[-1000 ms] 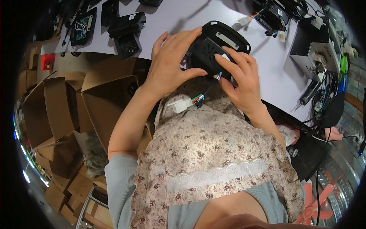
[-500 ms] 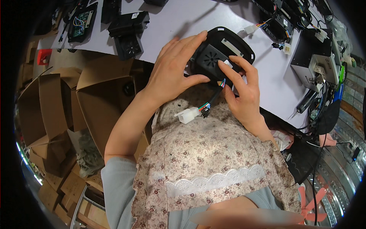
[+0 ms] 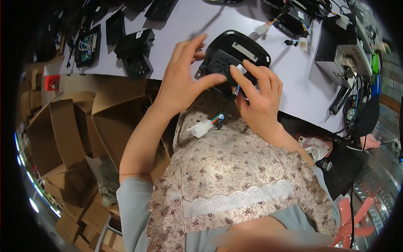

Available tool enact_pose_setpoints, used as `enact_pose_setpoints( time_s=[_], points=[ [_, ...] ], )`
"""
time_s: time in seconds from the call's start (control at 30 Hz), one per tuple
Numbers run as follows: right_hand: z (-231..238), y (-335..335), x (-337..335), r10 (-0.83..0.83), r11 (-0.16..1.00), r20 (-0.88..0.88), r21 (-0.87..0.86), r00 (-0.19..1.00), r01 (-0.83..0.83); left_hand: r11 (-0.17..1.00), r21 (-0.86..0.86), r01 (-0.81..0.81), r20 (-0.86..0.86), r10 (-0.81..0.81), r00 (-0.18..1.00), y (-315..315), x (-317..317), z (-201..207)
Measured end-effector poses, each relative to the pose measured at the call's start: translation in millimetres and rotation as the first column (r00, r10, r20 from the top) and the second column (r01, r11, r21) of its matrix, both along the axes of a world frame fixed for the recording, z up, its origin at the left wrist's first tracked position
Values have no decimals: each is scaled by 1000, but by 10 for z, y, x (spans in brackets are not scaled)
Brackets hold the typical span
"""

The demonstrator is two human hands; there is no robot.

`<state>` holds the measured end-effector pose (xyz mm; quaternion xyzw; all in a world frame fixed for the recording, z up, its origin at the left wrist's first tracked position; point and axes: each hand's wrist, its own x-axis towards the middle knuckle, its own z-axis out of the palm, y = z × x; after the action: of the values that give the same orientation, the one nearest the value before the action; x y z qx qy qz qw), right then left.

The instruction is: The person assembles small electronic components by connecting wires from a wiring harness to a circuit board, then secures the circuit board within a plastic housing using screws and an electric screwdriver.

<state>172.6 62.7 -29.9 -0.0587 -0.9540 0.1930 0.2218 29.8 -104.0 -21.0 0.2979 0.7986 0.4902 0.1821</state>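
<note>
At the table's front edge lies a black plastic housing (image 3: 262, 59) with a rounded rim and small slots. Against its inner side sits a smaller black box (image 3: 220, 63) with a star-shaped vent pattern and a white label. My right hand (image 3: 260, 94) grips this box, fingers on its top by the label and thumb at the near edge beside the wires. My left hand (image 3: 180, 80) is open at the left side, fingers spread off the rim and thumb over the box's corner. A wire bundle hangs toward my apron, ending in a white connector (image 3: 200, 128).
More black boxes (image 3: 134, 44) and an open unit with a circuit board (image 3: 88, 48) lie at the left. Wired housings (image 3: 291, 21) lie far right, near a metal-and-black case (image 3: 342, 54) and a screwdriver-like tool (image 3: 339, 101). Open cardboard boxes (image 3: 67, 130) stand below left.
My left fingers have lifted off the housing's rim and spread to the left. My right hand keeps its grip. The whole view has shifted slightly.
</note>
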Motion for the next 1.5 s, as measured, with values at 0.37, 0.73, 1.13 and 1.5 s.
enact_pose_setpoints(
  time_s=[0.37, 0.73, 1.13, 1.5],
  points=[
    [-72, 404, 195, -118, 965, 48, -229, 992, 126, 987, -56, 150, 59, -147, 987, 54, -39, -27],
    [43, 114, 272, 66, 277, 61, -960, 996, 41, 990, 135, 35, 422, -89, 902, 6, 373, 252],
    [74, 198, 216, 160, -57, -18, -998, 987, -9, 957, -83, 280, -361, -290, 886, -9, 235, 381],
    [43, 128, 290, 163, 182, 25, -983, 986, -5, 907, -246, 341, -287, -404, 869, 40, 275, 437]
  ],
)
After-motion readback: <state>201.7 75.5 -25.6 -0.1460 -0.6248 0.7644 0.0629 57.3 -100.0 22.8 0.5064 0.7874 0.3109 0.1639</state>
